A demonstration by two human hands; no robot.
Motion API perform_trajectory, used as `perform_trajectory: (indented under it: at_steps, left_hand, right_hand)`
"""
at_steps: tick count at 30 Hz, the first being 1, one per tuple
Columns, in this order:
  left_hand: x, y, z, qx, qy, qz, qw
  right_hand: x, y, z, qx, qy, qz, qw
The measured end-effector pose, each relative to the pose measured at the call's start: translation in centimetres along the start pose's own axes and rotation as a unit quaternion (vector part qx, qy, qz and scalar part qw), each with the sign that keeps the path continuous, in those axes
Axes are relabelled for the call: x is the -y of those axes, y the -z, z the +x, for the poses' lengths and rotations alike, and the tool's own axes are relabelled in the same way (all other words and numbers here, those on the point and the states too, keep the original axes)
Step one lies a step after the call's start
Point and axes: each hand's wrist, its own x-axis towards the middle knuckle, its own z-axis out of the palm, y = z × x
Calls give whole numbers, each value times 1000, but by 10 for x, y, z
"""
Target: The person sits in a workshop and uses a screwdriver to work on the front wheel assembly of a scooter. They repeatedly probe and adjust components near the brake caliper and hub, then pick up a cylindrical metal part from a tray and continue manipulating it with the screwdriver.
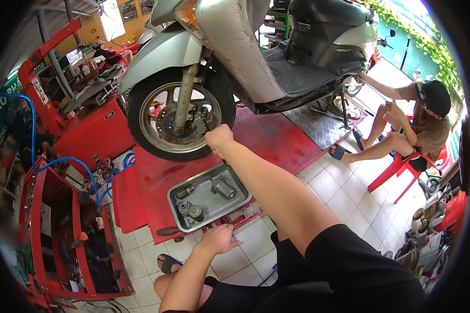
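Note:
A silver scooter [256, 60] stands on a red lift platform [274, 143]. My right hand [219, 138] is closed on a dark, thin tool [207, 123] at the brake caliper [200, 125] of the front wheel [156, 141], beside the fork and disc. Its exact kind is hard to make out. My left hand [220, 239] is low at the platform's front edge, fingers apart and slightly bent, just below a steel tray [174, 214] holding several metal parts [222, 189]. A tool with a dark handle [167, 231] lies left of the tray.
A co-worker [428, 120] sits on a red plastic chair [402, 175] at right, hands toward the scooter's rear. A red tool cart [78, 271] and blue hose [62, 163] are at left, red machine [94, 141] behind. Wheels and parts [428, 214] crowd the right edge.

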Motion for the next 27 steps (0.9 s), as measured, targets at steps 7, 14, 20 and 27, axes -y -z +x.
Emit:
perform_trajectory:
  at_steps: [7, 14, 20, 27]
  left_hand:
    - [-3, 8, -9, -6, 12, 10, 1000]
    - [-3, 10, -16, -21, 10, 3, 1000]
    - [-5, 12, -19, -21, 14, 2, 1000]
    - [-10, 10, -15, 2, 16, 15, 1000]
  right_hand:
    - [29, 4, -26, -61, 118, -347, 929]
    - [34, -4, -40, -35, 210, -564, 798]
    - [16, -12, -11, -4, 305, -696, 650]
    - [-25, -35, 31, -177, 393, -821, 376]
